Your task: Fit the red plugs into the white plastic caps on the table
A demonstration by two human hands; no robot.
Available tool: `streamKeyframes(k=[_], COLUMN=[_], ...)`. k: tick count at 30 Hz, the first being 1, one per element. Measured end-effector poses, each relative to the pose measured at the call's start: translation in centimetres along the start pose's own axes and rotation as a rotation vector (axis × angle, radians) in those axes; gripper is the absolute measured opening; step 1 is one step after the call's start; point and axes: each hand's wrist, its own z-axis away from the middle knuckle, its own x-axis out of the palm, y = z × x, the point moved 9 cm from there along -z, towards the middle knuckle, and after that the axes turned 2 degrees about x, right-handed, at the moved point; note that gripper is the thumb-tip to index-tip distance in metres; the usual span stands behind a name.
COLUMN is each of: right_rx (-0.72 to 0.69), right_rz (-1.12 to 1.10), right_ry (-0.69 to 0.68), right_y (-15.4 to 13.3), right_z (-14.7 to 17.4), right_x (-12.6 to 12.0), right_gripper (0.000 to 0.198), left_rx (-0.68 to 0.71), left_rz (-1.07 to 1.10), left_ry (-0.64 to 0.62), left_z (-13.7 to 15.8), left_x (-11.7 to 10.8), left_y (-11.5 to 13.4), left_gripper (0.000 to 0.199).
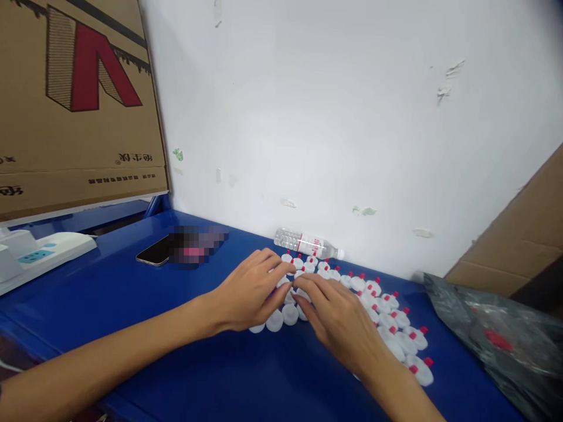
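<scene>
Many small round white plastic containers with red tips (389, 322) stand close together on the blue table. My left hand (259, 287) reaches in over the left part of the group, its thumb and fingers bent toward each other. My right hand (336, 310) comes from the other side, fingers and thumb also drawn together. The fingertips of both hands meet above the containers; whatever lies between them is hidden or too small to name. Plain white round ends (274, 320) show just below my hands, without visible red tips.
Against the white wall lies a clear plastic bottle (303, 242) on its side. A phone (153, 251) rests at the left, beside a blurred patch. Further left are a white power strip (53, 252) and a large cardboard box (83, 140). A grey plastic bag (497, 334) covers the right edge.
</scene>
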Motion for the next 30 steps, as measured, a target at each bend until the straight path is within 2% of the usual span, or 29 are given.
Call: streamKeyframes(k=[4,9,13,18,22,26,30], right_rx=[-0.032,-0.073,-0.027,-0.026,-0.055,-0.073,-0.072], right_rz=[-0.078,-0.126,-0.129,-0.114,-0.105,-0.122,-0.168], right_ry=[0.064,0.075,0.076,0.029,0.038,0.044,0.050], right_y=[-0.8,-1.4,-0.9,-0.7,-1.0,-1.3,-1.6], right_z=[-0.1,-0.1,0.0,0.1,-0.1,-0.1,0.0], right_x=[-0.5,-0.6,-0.7,-0.3,-0.5,-0.5,-0.4], right_gripper=[0.005,0.013,0.010,0.006,0.007,0.014,0.022], left_rx=[0.037,0.034,0.061,0.055,0.065,0.110,0.132], left_rz=[0.025,-0.040,-0.060,0.000,0.028,0.096,0.258], left_ry=[-0.013,-0.048,-0.020,0.037,-0.016,-0.051,-0.062], left_z=[0.2,0.1,0.1,0.2,0.3,0.4,0.5], left_x=[0.4,1.0,0.7,-0.2,0.5,1.1,0.8], left_y=[0.8,0.6,0.8,0.9,0.9,1.0,0.9], left_gripper=[0.016,0.013,0.020,0.022,0.015,0.021,0.029])
